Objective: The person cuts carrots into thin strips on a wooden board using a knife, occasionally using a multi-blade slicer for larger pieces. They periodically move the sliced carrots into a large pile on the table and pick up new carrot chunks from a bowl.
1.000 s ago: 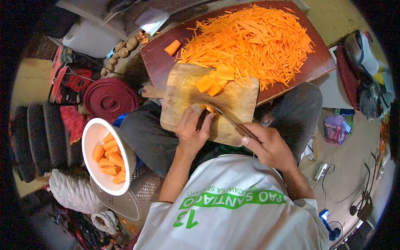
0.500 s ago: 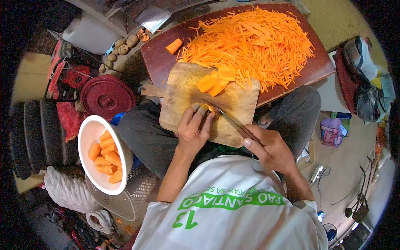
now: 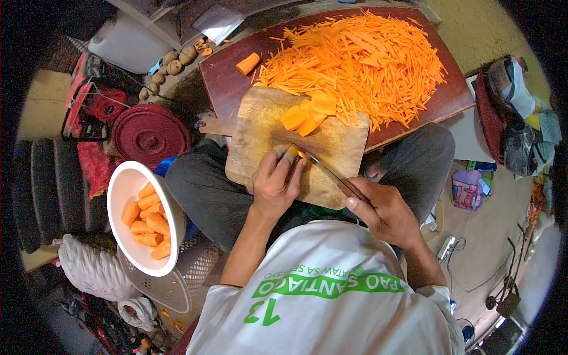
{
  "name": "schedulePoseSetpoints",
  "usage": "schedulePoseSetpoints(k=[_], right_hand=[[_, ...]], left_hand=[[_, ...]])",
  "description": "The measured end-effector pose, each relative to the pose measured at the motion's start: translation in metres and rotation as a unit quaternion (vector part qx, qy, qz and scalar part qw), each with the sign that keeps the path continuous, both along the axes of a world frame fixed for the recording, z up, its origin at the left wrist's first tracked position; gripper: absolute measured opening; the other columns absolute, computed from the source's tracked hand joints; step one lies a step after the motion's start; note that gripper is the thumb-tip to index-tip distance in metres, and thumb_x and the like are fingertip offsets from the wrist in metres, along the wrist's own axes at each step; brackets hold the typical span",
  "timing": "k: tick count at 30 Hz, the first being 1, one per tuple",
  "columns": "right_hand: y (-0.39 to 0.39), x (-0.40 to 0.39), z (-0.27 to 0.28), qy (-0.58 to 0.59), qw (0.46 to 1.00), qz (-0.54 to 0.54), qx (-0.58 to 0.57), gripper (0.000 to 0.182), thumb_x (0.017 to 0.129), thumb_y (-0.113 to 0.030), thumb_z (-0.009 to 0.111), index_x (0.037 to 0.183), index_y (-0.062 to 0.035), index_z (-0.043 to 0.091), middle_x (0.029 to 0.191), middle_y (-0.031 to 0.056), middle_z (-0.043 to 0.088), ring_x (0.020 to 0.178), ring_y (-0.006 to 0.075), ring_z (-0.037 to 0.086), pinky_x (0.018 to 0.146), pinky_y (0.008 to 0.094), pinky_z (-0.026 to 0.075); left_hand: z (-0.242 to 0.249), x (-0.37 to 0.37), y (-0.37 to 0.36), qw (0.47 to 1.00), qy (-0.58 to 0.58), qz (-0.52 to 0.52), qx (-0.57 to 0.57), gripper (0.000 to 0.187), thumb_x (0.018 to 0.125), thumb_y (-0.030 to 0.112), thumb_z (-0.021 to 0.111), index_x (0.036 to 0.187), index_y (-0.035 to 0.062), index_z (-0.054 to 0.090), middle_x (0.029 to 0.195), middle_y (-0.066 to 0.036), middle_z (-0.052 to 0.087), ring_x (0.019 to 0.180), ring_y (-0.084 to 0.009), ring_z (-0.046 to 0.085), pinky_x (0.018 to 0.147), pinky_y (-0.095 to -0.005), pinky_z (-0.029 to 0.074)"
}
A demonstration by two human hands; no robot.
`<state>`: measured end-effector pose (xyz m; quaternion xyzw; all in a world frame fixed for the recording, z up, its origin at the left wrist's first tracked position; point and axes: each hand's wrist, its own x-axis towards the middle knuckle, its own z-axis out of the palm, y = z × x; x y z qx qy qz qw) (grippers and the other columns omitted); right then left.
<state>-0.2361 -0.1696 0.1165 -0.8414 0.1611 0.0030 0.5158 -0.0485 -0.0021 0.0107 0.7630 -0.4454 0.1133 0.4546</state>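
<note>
My left hand (image 3: pixel 276 180) is closed over a small piece of carrot on the wooden chopping board (image 3: pixel 254 127), its fingertips bent beside the blade. My right hand (image 3: pixel 381 210) grips the handle of a knife (image 3: pixel 328 171), whose tip reaches the carrot under my left fingers. Several flat carrot slices (image 3: pixel 292 118) lie on the upper part of the board. Behind them a large heap of carrot strips (image 3: pixel 361 62) spreads over the dark red table (image 3: pixel 228 77). One carrot chunk (image 3: pixel 248 63) rests at the table's left.
On the left, a white bowl (image 3: pixel 116 222) holds several peeled carrot pieces, near a dark red round lid (image 3: pixel 149 136). Potatoes (image 3: pixel 174 67) lie at the upper left. A purple bag (image 3: pixel 467 189) is on the floor at the right. My bent legs flank the board.
The view has shifted slightly, so the bowl and lid appear a little further left. Both hands and the knife have stayed almost in place.
</note>
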Motion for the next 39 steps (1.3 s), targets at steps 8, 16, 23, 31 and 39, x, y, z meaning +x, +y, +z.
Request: schedulePoseSetpoints(k=[8,16,23,31,39], right_hand=[[0.001,0.003,0.001,0.011,0.998,0.031,-0.06,0.03,0.109,-0.025,0.061,0.128,-0.0024,0.064,0.099,0.022,0.069,0.092,0.0459,0.071,0.08,0.0497,0.056],[0.0,0.005,-0.005,0.007,0.995,0.037,-0.093,0.03,0.109,-0.025,0.061,0.128,-0.002,0.064,0.099,0.0245,0.07,0.094,0.0479,0.071,0.079,0.052,0.056],[-0.002,0.011,-0.005,0.014,0.997,0.031,-0.069,0.025,0.108,-0.018,0.062,0.125,-0.0009,0.065,0.099,0.0254,0.071,0.093,0.0483,0.071,0.079,0.0532,0.055],[-0.013,0.012,-0.037,0.048,0.995,0.061,-0.065,0.024,0.109,-0.022,0.06,0.117,0.0006,0.063,0.089,0.0273,0.069,0.088,0.0493,0.07,0.077,0.0546,0.054],[-0.02,0.014,-0.034,-0.016,0.998,-0.027,0.048,0.029,0.107,-0.016,0.065,0.128,0.0037,0.07,0.087,0.0121,0.069,0.081,0.0171,0.064,0.077,0.035,0.054]], left_hand=[[0.007,0.002,0.001,1.0,-0.021,-0.011,0.011,0.023,0.084,0.001,0.087,0.103,-0.0037,0.076,0.099,-0.018,0.068,0.086,-0.0356,0.068,0.073,-0.0425,0.057],[0.006,0.002,0.0,0.999,-0.033,-0.014,0.01,0.019,0.084,0.0,0.086,0.098,-0.0043,0.074,0.097,-0.019,0.066,0.084,-0.037,0.066,0.071,-0.0436,0.056],[0.002,0.002,0.0,0.999,-0.04,-0.012,0.01,0.018,0.085,-0.002,0.085,0.096,-0.0045,0.072,0.096,-0.018,0.065,0.083,-0.0371,0.065,0.07,-0.0445,0.055],[0.001,0.0,-0.003,0.999,-0.04,-0.009,0.001,0.021,0.083,-0.003,0.084,0.101,-0.0039,0.072,0.1,-0.019,0.067,0.087,-0.0381,0.067,0.073,-0.0443,0.057],[0.001,0.001,0.002,0.998,0.06,0.015,0.005,0.033,0.079,-0.001,0.086,0.11,-0.0033,0.074,0.109,-0.022,0.072,0.095,-0.0414,0.071,0.084,-0.0451,0.06]])
